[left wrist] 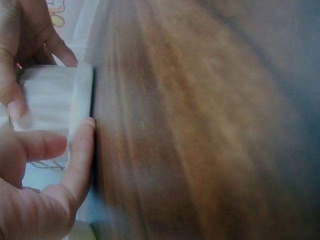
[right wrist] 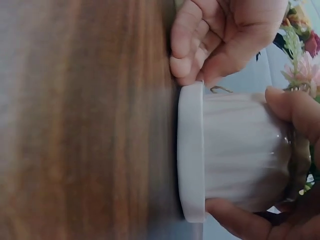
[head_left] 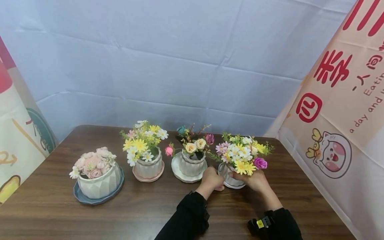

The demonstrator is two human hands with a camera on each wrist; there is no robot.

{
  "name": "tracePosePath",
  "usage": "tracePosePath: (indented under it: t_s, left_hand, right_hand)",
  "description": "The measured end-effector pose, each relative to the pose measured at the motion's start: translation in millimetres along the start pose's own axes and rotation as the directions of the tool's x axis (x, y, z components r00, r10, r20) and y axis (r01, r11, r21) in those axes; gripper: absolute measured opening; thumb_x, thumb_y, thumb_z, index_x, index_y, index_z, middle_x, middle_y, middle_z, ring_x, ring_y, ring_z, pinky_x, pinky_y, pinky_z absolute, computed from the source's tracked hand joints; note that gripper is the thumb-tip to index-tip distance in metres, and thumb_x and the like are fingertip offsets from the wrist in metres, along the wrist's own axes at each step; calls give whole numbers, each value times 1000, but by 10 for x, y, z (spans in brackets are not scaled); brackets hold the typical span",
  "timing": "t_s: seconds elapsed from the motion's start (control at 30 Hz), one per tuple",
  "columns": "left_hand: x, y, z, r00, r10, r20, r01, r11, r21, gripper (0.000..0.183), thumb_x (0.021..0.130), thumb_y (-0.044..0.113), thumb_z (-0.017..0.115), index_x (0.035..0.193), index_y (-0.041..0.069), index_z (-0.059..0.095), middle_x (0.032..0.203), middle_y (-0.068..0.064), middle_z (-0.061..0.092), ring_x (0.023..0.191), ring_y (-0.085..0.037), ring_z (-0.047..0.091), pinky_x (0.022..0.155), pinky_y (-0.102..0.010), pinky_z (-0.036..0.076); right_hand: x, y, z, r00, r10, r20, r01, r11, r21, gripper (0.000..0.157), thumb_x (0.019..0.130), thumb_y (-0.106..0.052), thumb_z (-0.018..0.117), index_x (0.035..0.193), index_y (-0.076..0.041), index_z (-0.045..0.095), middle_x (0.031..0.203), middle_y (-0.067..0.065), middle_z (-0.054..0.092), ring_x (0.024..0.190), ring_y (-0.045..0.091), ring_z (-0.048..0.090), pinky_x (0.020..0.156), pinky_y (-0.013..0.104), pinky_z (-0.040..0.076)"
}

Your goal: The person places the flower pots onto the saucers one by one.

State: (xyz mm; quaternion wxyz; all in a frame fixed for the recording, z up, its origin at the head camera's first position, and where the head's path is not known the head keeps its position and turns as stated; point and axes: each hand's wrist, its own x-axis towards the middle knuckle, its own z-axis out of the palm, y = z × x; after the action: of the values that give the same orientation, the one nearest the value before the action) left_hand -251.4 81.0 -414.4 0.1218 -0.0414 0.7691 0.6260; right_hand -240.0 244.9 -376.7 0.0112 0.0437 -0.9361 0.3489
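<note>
A white ribbed flower pot (head_left: 223,170) with yellow, white and purple flowers (head_left: 241,152) stands on a white saucer (head_left: 236,186) at the right of the table. My right hand (head_left: 256,181) grips the pot, thumb and fingers on opposite sides of its wall, as the right wrist view shows. On the pot's left, my left hand (head_left: 212,179) pinches the saucer's edge (right wrist: 191,150) between thumb and curled fingers. The pot's base sits against the saucer, and the saucer lies at table level. Flowers cover part of the right hand in the head view.
To the left stand a rose pot (head_left: 192,165) on a white saucer, a daisy pot (head_left: 148,168) on a pink saucer (head_left: 150,180), and a wide faceted pot (head_left: 99,185) on a blue saucer (head_left: 120,186). Pale cloth (head_left: 168,66) hangs behind the brown table (head_left: 135,216).
</note>
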Motion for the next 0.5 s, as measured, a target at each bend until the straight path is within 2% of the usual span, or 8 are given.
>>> tracePosePath:
  t_s: [0.13, 0.23, 0.37, 0.5]
  left_hand:
    - [-41, -22, -36, 999, 29, 36, -27, 997, -67, 39, 80, -5, 58, 117, -13, 48, 71, -12, 56, 53, -22, 64, 49, -27, 53]
    - [-79, -25, -88, 995, 62, 75, -56, 996, -70, 39, 81, -4, 59, 117, -12, 48, 71, -13, 57, 57, -24, 65, 51, -28, 54]
    - [-141, -9, -191, 986, 123, 117, -127, 991, 30, 32, 81, -1, 61, 111, -10, 53, 66, -9, 57, 55, -21, 63, 50, -26, 53]
    - [-221, 9, -337, 966, 215, 145, -237, 959, 155, 26, 82, 4, 64, 104, -6, 57, 60, -5, 56, 49, -15, 57, 48, -25, 49]
  right_hand:
    - [-46, -18, 7, 1000, -19, 5, 20, 999, -50, 82, 81, -43, 69, 136, 7, 35, 132, 31, 41, 118, 45, 41, 95, 54, 36]
    - [-83, -36, 7, 1000, -19, 11, 19, 997, -78, 79, 83, -45, 65, 137, 5, 36, 132, 31, 42, 118, 47, 41, 94, 56, 36]
    - [-126, -69, 15, 999, -8, 35, 12, 993, -119, 78, 86, -49, 60, 138, 3, 35, 132, 31, 42, 116, 50, 41, 92, 58, 36]
    - [-166, -121, 20, 993, 49, 106, -29, 984, -177, 76, 88, -49, 56, 136, 7, 38, 124, 33, 48, 110, 52, 44, 85, 58, 41]
